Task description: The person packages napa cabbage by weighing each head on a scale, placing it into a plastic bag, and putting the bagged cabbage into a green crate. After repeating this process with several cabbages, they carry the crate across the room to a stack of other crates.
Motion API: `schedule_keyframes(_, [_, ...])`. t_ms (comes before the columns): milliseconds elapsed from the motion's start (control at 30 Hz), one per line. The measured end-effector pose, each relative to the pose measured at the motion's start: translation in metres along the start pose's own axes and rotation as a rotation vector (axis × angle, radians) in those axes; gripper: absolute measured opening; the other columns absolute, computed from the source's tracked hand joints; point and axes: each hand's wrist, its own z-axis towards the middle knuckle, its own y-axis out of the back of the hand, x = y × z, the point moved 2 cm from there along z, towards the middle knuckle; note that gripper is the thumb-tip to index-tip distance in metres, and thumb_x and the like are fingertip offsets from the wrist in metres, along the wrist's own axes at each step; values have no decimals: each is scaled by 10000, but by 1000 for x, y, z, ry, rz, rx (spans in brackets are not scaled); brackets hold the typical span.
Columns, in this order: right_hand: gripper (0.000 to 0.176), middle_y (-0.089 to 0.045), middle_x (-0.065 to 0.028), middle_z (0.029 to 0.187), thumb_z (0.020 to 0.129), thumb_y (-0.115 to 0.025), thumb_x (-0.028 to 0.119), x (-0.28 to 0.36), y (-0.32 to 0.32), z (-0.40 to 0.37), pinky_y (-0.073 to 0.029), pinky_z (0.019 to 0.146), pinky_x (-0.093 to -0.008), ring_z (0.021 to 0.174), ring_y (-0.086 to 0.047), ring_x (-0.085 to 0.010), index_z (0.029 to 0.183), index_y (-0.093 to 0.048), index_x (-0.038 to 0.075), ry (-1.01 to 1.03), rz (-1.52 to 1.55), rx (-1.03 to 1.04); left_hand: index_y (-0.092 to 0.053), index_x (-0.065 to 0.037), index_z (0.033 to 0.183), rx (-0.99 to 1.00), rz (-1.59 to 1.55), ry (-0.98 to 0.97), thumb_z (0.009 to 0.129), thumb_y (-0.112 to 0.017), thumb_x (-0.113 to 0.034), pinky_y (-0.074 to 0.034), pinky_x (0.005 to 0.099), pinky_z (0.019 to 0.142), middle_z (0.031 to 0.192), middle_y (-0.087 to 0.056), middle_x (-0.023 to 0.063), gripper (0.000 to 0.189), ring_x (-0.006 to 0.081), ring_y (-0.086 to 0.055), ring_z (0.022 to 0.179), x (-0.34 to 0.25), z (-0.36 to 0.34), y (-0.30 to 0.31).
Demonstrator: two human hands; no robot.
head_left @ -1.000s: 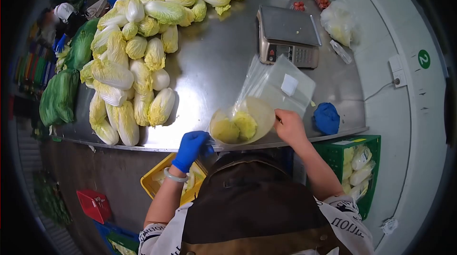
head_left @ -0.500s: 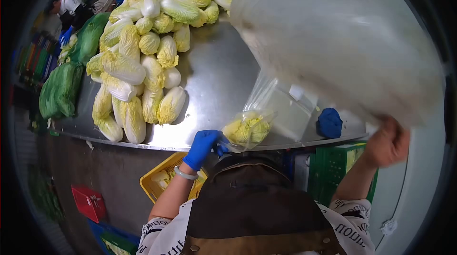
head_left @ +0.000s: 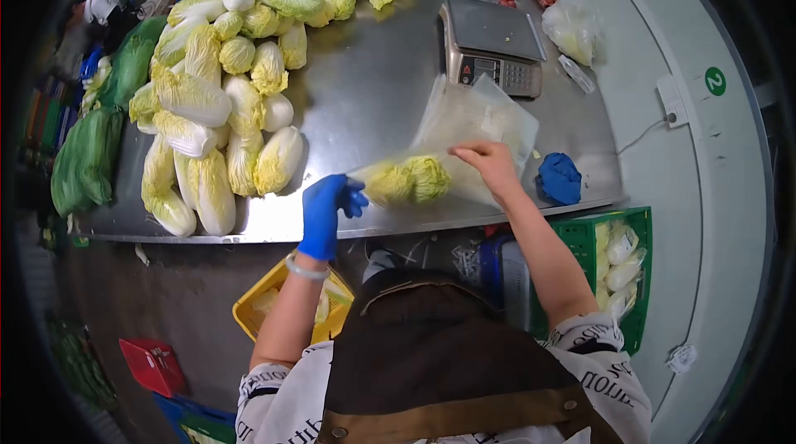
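Note:
Two yellow-green cabbages [head_left: 408, 179] lie in a clear plastic bag near the front edge of the steel table. My left hand [head_left: 327, 208], in a blue glove, is at the bag's left end with its fingers curled around the plastic. Bare, my right hand [head_left: 489, 164] pinches the bag's other end, its thumb and forefinger together. Beneath and behind my right hand lies a stack of flat plastic bags [head_left: 485, 119]. A crumpled blue glove [head_left: 559, 179] rests to the right of it.
A big pile of cabbages [head_left: 236, 54] covers the table's left part. A scale [head_left: 493, 42] stands behind the bags. Green net sacks [head_left: 87, 160] are at far left. Below the table are a yellow crate [head_left: 245, 311] and a green crate [head_left: 634, 328]. A person [head_left: 101, 9] is at upper left.
The large plastic sheet that my right hand swung up at the right is down, uncovering the scale. My right hand has moved left to the cabbage bag. My left hand has risen.

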Motion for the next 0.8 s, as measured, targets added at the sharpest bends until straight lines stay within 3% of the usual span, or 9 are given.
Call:
schedule_keyframes(67, [167,-681,-125,1063,824,-663,117,-16,15,-31,-452,927,-307,1047,-615,-214,930,-719,1,178,28,141,-660,60,867,16,89,-56,917,-485,-180,-453,258,536,660,-643,122,301,157,-583,543,14,-40,3])
schedule_keyframes(200, [174,-630,-106,1201,839,-641,85,-86,13,-101,-389,1008,-352,1209,-514,-252,990,-714,39,390,-224,208,-666,50,888,-83,147,180,922,-494,-176,-489,289,551,720,-659,102,286,143,-621,614,112,-122,12])
schedule_keyframes(267, [211,-569,-105,1287,819,-660,109,-129,10,-128,-348,1050,-389,1282,-434,-297,1017,-706,54,294,-357,273,-668,32,873,-104,397,239,906,-520,-195,-478,301,552,681,-642,97,274,149,-618,604,190,-146,31])
schedule_keyframes(300, [289,-560,-128,1281,795,-624,48,-135,12,-140,-371,1033,-398,1234,-467,-328,1078,-677,55,364,-621,285,-665,16,870,-35,597,275,898,-539,-219,-474,313,571,658,-633,117,269,155,-622,612,191,-156,25])
schedule_keyframes(333, [325,-561,-133,1273,784,-607,27,-140,13,-146,-378,1026,-398,1223,-472,-331,1102,-663,57,349,-618,251,-664,16,875,31,753,179,896,-530,-219,-477,328,584,652,-624,147,272,176,-620,610,196,-161,22])
schedule_keyframes(433, [450,-577,-152,1218,733,-543,-48,-116,20,-160,-415,979,-389,1142,-513,-335,1164,-612,60,367,-632,83,-665,4,971,50,529,283,923,-535,-283,-493,319,669,818,-677,114,319,195,-630,720,190,-173,12])
schedule_keyframes(600, [234,-599,-82,1037,742,-654,85,-74,-50,-175,-452,853,-378,979,-545,-274,973,-622,72,705,-563,401,-654,-49,1086,-70,-306,662,951,-490,-368,-481,291,832,1000,-675,88,384,164,-626,893,161,-162,-5])
schedule_keyframes(700, [213,-543,-45,883,719,-700,177,-79,-92,-181,-446,773,-364,905,-524,-239,864,-583,74,798,-661,408,-660,-52,1052,-90,-439,679,948,-495,-334,-495,288,770,952,-675,74,343,154,-630,843,175,-148,-11])
schedule_keyframes(800, [215,-570,-46,919,746,-689,194,-83,-112,-183,-447,799,-371,925,-538,-245,912,-598,93,715,-810,454,-653,-54,1015,-105,-81,496,941,-505,-308,-505,282,707,906,-666,56,302,145,-632,785,190,-140,-7])
